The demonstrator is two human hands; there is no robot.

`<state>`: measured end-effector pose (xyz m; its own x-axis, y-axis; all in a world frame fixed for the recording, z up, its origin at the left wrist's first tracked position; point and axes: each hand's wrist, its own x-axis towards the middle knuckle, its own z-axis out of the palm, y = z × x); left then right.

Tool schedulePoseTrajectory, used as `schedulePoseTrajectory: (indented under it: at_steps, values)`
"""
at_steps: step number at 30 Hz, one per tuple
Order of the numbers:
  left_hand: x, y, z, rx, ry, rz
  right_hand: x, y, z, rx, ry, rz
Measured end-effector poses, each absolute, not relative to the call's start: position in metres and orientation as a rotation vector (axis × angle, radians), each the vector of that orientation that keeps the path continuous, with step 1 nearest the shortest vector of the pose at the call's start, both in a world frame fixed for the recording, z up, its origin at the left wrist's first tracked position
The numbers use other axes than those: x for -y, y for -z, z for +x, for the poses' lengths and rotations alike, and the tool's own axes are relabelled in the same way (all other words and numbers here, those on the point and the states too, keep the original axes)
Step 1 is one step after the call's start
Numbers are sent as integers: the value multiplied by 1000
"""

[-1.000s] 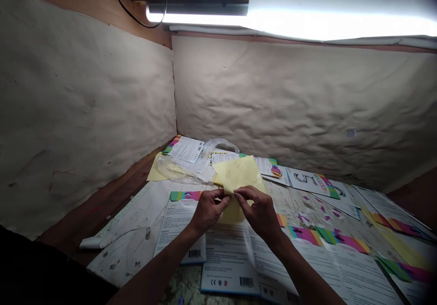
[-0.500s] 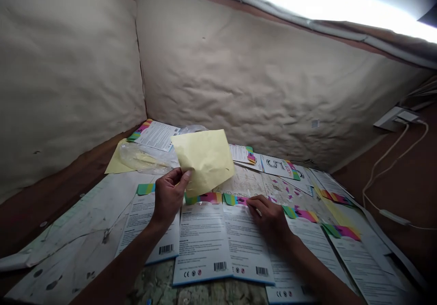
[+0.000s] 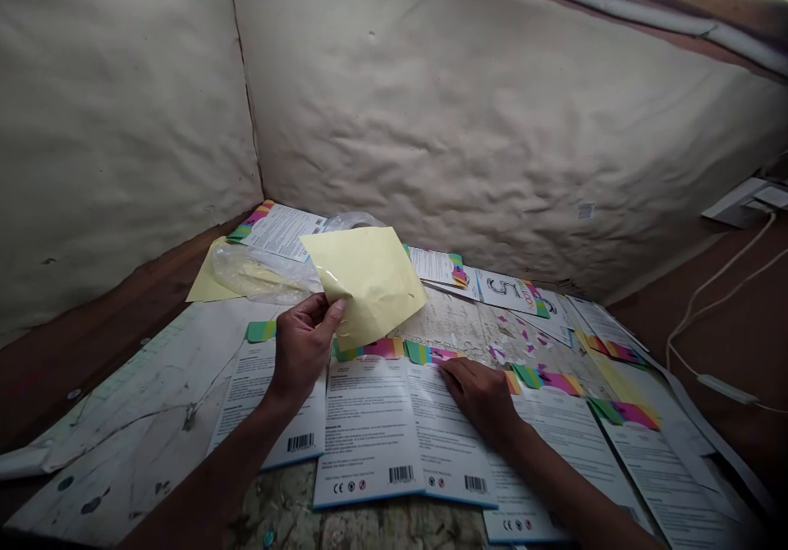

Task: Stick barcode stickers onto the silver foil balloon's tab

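We find the pale yellow sheet [image 3: 375, 283] raised above the table [image 3: 443, 320], tilted and a little creased, in the gap between the front and rear printed packs; the left hand [image 3: 301, 349] has it by its lower left edge, that grip closed on the paper with the thumb on the near face; the right hand [image 3: 483, 390] is down at the front row, fingertips at the coloured top of a white pack [image 3: 452, 443]; whether this right grip pinches the top or merely rests on it, we cannot tell; we judge the step in hand to be a divided one, the sheet held clear by the left while the right attends to the pack; the next move, as we read it, calls for a light touch at that thin top, so that the neighbouring pack [image 3: 369, 427] close beside it is not dragged along, and for a steady left grip, lest the sheet crease further; further out, we see another pack [image 3: 246, 394] partly behind the left wrist, clear plastic [image 3: 264, 271] lying over yellow paper [image 3: 206, 287] at the far left, a card with a figure 5 [image 3: 505, 287] near the back wall [image 3: 431, 139], and purple scraps [image 3: 497, 353] beyond the right hand.
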<state>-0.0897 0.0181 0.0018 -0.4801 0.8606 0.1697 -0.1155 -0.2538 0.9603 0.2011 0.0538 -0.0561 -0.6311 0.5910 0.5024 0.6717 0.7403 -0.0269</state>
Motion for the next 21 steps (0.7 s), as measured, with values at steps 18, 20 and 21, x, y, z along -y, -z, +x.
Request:
schedulePoseTrajectory:
  at_steps: [18,20,21]
  values:
    - [-21,2,-92,-1220,-1607,820,-30,26,202,2757,-192,-1269]
    - [-22,4,-91,-1213,-1543,748,-32,22,202,2732,-297,-1264]
    - [-23,6,-91,-1197,-1520,717,-34,18,201,2694,-351,-1257]
